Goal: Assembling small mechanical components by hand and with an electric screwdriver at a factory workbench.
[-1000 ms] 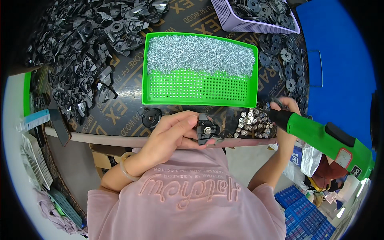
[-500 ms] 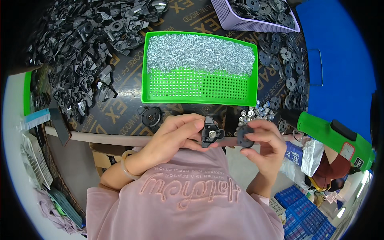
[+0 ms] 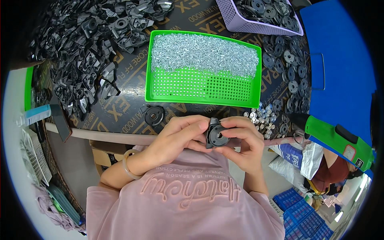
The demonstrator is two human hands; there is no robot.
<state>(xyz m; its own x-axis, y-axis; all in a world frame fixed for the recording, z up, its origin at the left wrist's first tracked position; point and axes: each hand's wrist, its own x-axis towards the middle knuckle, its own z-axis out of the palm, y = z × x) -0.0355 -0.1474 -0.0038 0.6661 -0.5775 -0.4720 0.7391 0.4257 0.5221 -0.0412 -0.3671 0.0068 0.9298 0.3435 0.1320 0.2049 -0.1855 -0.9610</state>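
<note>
Both my hands meet at the table's near edge around one small black plastic bracket (image 3: 216, 136) with a round disc set in it. My left hand (image 3: 178, 138) grips its left side with the fingertips. My right hand (image 3: 244, 142) pinches the right side, thumb on top of the disc. Just beyond the hands stands a green perforated tray (image 3: 204, 86), its far half heaped with small silver screws (image 3: 204, 56).
A black round part (image 3: 154, 115) lies left of the hands. Silver nuts (image 3: 262, 117) lie at right, with a green electric screwdriver (image 3: 334, 138) hanging beside them. Black brackets (image 3: 80, 52) pile at far left; black discs (image 3: 288, 68) and a lilac basket (image 3: 256, 14) sit at far right.
My right hand let go of the green screwdriver, came left with a black disc, and now joins my left hand on the bracket. The screwdriver hangs free at right.
</note>
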